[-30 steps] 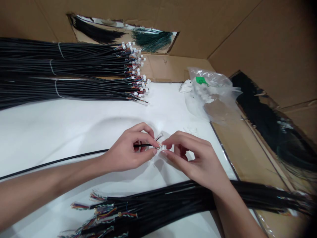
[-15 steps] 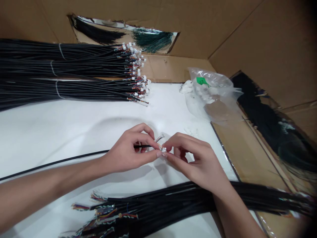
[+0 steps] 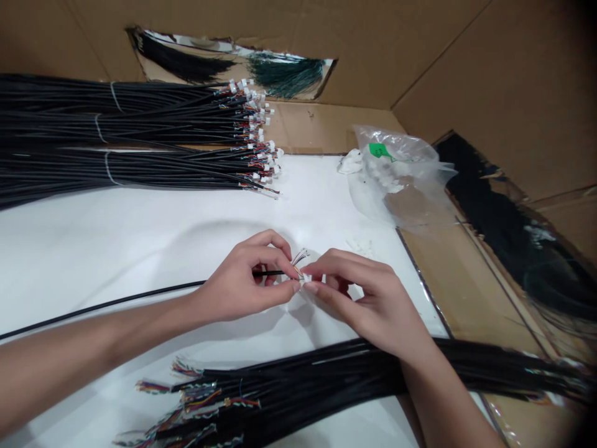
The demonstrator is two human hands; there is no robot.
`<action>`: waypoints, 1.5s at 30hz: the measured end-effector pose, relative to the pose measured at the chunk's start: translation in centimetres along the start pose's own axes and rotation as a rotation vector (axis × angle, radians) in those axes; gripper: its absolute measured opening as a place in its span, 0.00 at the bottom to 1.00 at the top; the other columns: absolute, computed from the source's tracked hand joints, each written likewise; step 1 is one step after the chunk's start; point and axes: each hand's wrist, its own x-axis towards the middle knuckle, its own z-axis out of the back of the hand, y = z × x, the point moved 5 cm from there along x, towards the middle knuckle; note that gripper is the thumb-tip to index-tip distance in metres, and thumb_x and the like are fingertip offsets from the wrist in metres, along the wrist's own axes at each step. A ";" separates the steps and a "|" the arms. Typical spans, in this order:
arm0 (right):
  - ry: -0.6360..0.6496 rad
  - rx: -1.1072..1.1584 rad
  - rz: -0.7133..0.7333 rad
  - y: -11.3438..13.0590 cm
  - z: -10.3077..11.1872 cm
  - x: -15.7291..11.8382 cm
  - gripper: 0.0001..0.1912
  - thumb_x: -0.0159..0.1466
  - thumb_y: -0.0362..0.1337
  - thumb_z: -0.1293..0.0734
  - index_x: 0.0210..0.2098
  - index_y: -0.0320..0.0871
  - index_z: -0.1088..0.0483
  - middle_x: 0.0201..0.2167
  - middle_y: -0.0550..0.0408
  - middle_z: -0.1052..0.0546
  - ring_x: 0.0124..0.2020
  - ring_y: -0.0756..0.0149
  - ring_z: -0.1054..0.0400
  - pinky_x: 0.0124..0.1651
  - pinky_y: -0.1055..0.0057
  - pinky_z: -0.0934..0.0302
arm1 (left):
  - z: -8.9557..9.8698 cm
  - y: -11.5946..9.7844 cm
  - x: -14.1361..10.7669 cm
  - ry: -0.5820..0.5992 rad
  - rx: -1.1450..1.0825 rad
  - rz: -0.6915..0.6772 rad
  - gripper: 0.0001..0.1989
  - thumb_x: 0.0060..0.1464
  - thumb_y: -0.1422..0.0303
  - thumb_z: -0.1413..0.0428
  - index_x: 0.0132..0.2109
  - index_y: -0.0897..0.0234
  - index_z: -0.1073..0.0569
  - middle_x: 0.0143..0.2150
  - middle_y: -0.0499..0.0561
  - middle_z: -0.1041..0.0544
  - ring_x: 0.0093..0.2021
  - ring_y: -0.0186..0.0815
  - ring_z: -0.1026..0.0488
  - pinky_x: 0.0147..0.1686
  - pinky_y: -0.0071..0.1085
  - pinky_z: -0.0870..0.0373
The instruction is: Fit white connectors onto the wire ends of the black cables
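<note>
Two hands work close together above the white board (image 3: 116,249): the left hand (image 3: 242,280) clamps a black cable (image 3: 140,298) near its end, and the right hand (image 3: 368,305) pinches a small white connector (image 3: 306,279) beside fanned thin wires (image 3: 301,256). Short, firm fingertip grips suit such fine wires.

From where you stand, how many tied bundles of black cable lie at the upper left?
3: the farthest bundle, the middle bundle, and the nearest bundle, beside the white sheet. Their left ends run out of view, so more could be hidden there.
</note>
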 end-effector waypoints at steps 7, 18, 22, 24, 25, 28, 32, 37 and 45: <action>-0.013 0.028 -0.036 -0.2 -0.1 0.0 0.06 0.65 0.32 0.35 0.33 0.40 0.26 0.25 0.57 0.27 0.25 0.74 0.37 0.26 0.77 0.45 | 0.2 0.1 -0.2 -0.057 0.003 -0.013 0.03 0.52 0.74 0.41 0.33 0.70 0.23 0.38 0.48 0.34 0.25 0.21 0.38 0.23 0.21 0.39; 0.114 0.486 -0.416 -2.2 -1.4 -0.6 0.15 0.65 0.45 0.35 0.30 0.40 0.29 0.17 0.63 0.41 0.19 0.76 0.51 0.20 0.75 0.57 | 0.1 -0.2 -0.2 -0.034 0.006 -0.100 0.05 0.53 0.74 0.41 0.38 0.69 0.23 0.40 0.48 0.34 0.22 0.18 0.40 0.21 0.20 0.41; 0.141 0.554 -0.450 -2.6 -1.5 -0.7 0.15 0.65 0.46 0.34 0.31 0.39 0.28 0.17 0.63 0.40 0.19 0.77 0.49 0.22 0.75 0.55 | 0.2 -0.2 -0.2 -0.027 0.012 -0.110 0.03 0.53 0.75 0.41 0.36 0.70 0.22 0.39 0.48 0.34 0.21 0.17 0.41 0.20 0.19 0.41; 0.143 0.596 -0.461 -2.8 -1.7 -0.8 0.15 0.65 0.45 0.34 0.31 0.39 0.27 0.18 0.62 0.39 0.19 0.77 0.49 0.22 0.76 0.54 | 0.2 -0.3 -0.3 -0.033 0.022 -0.133 0.03 0.53 0.75 0.40 0.35 0.70 0.21 0.38 0.48 0.33 0.22 0.17 0.41 0.21 0.19 0.40; 0.143 0.615 -0.465 -2.8 -1.8 -0.8 0.14 0.64 0.45 0.33 0.32 0.39 0.27 0.18 0.62 0.38 0.19 0.78 0.48 0.22 0.76 0.54 | 0.3 -0.4 -0.3 -0.035 0.029 -0.147 0.03 0.53 0.75 0.40 0.35 0.70 0.21 0.39 0.48 0.33 0.22 0.18 0.40 0.22 0.19 0.40; 0.131 0.654 -0.466 -2.9 -1.9 -0.7 0.13 0.63 0.44 0.32 0.31 0.39 0.27 0.19 0.62 0.37 0.18 0.78 0.48 0.21 0.77 0.55 | 0.3 -0.5 -0.3 -0.026 0.050 -0.183 0.03 0.53 0.74 0.40 0.35 0.70 0.21 0.40 0.49 0.33 0.23 0.18 0.40 0.23 0.19 0.38; 0.113 0.661 -0.470 -2.6 -1.8 -0.5 0.13 0.62 0.44 0.30 0.30 0.39 0.26 0.19 0.62 0.36 0.18 0.79 0.48 0.21 0.77 0.55 | 0.1 -0.5 -0.3 0.010 0.075 -0.192 0.03 0.54 0.73 0.39 0.36 0.69 0.22 0.41 0.49 0.34 0.23 0.17 0.40 0.23 0.19 0.38; 0.116 0.682 -0.470 -2.4 -1.7 -0.4 0.12 0.62 0.42 0.30 0.29 0.39 0.27 0.19 0.63 0.37 0.18 0.79 0.48 0.21 0.77 0.55 | -0.1 -0.6 -0.3 0.063 0.082 -0.193 0.04 0.55 0.71 0.40 0.37 0.69 0.25 0.41 0.49 0.35 0.25 0.19 0.40 0.25 0.19 0.38; 0.135 0.785 -0.485 -2.9 -2.0 -0.8 0.10 0.63 0.40 0.31 0.30 0.40 0.25 0.19 0.62 0.36 0.18 0.80 0.48 0.20 0.77 0.58 | -0.2 -0.8 -0.3 0.125 0.058 -0.173 0.03 0.56 0.72 0.42 0.37 0.69 0.27 0.42 0.50 0.36 0.26 0.21 0.40 0.25 0.20 0.37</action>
